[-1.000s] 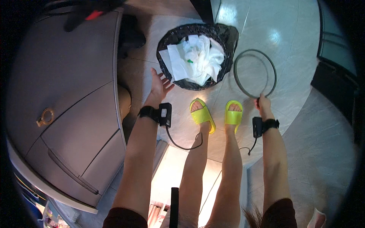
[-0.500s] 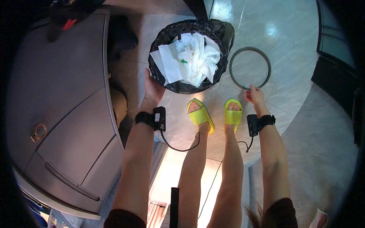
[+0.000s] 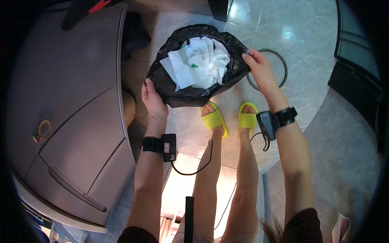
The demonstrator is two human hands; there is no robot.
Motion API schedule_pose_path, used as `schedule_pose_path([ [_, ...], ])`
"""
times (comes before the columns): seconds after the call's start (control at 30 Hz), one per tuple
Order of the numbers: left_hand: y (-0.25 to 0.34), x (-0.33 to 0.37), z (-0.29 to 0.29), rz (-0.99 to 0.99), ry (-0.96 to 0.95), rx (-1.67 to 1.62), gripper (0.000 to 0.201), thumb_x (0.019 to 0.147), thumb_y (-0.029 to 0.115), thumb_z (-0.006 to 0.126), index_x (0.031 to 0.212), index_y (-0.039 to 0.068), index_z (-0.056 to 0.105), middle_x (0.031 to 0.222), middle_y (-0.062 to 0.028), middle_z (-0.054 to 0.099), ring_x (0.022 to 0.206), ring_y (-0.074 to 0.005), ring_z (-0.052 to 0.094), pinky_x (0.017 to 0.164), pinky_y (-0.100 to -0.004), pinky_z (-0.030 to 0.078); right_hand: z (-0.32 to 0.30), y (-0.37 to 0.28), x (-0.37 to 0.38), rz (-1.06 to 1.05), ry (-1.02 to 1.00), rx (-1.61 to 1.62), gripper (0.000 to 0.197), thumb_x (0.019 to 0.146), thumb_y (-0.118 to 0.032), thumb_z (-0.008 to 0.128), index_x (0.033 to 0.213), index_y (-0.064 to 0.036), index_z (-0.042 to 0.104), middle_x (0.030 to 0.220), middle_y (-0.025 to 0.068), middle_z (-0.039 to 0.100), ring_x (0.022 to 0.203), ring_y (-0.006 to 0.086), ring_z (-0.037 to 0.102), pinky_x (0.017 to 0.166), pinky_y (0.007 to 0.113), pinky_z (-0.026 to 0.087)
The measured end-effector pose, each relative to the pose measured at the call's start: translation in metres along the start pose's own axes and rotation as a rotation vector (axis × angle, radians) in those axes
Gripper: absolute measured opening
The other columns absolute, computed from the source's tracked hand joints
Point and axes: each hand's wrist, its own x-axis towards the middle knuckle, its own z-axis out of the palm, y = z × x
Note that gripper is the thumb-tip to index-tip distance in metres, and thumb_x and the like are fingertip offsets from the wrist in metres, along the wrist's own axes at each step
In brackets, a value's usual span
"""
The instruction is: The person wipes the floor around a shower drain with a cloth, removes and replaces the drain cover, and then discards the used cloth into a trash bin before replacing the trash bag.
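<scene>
A black plastic garbage bag (image 3: 170, 87) stands with its mouth spread wide, and crumpled white tissues (image 3: 204, 67) fill its middle. My left hand (image 3: 154, 99) pinches the bag's rim at the near left. On the far right side of the rim, my right hand (image 3: 261, 71) grips the plastic between thumb and fingers. A round grey ring (image 3: 284, 67) lies on the floor just beyond my right hand, partly covered by that hand and the bag. Whatever bin may be under the bag is hidden.
A grey cabinet (image 3: 81, 60) with a gold ring-shaped object (image 3: 43, 131) on it takes up the left side. My feet in yellow-green slides (image 3: 214, 120) stand close to the bag on the tiled floor (image 3: 279, 24). A dark-framed glass panel (image 3: 358, 44) is at the right.
My right hand has left the ring on the floor and taken hold of the bag's right edge. My left hand now grips the left edge, and the rim is pulled wider.
</scene>
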Motion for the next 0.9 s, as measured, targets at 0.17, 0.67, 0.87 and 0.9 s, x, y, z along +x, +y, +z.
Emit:
schedule_pose_path([
  [0.17, 0.019, 0.021, -0.031, 0.221, 0.114, 0.142, 0.03, 0.098, 0.032, 0.05, 0.1, 0.004, 0.061, 0.092, 0.0, 0.059, 0.084, -0.0089, 0.052, 0.079, -0.0241, 0.045, 0.03, -0.033, -0.035, -0.291, 0.002, 0.144, 0.018, 0.093, -0.013, 0.055, 0.104, -0.004, 0.065, 0.087, -0.0047, 0.06, 0.078, 0.0038, 0.05, 0.07, 0.018, 0.041],
  [0.67, 0.014, -0.062, -0.036, 0.425, -0.016, 0.753, 0.042, 0.094, 0.015, 0.055, 0.131, 0.001, 0.041, 0.12, -0.0095, 0.049, 0.111, -0.018, 0.048, 0.097, -0.0293, 0.036, 0.095, 0.052, -0.135, -0.111, 0.09, 0.14, 0.031, 0.088, -0.006, 0.057, 0.119, -0.0048, 0.052, 0.091, 0.0052, 0.059, 0.077, 0.0125, 0.058, 0.073, 0.025, 0.048],
  [0.87, 0.026, -0.113, 0.019, 0.93, -0.315, 1.265, 0.049, 0.089, 0.016, 0.06, 0.131, 0.004, 0.038, 0.135, -0.0169, 0.031, 0.124, -0.0315, 0.036, 0.102, -0.0418, 0.033, 0.007, 0.175, -0.088, 0.043, 0.354, -0.207, 0.02, 0.087, -0.017, 0.06, 0.104, -0.0056, 0.059, 0.086, 0.0102, 0.066, 0.078, 0.0209, 0.065, 0.068, 0.031, 0.05],
  [0.9, 0.019, -0.121, 0.025, 0.888, -0.395, 1.222, 0.048, 0.084, 0.013, 0.063, 0.127, 0.005, 0.043, 0.133, -0.0168, 0.034, 0.123, -0.0337, 0.037, 0.104, -0.0438, 0.03, -0.008, 0.187, -0.078, 0.087, 0.403, -0.297, 0.022, 0.086, -0.021, 0.061, 0.103, -0.0061, 0.059, 0.084, 0.0111, 0.066, 0.078, 0.0237, 0.065, 0.068, 0.033, 0.05],
])
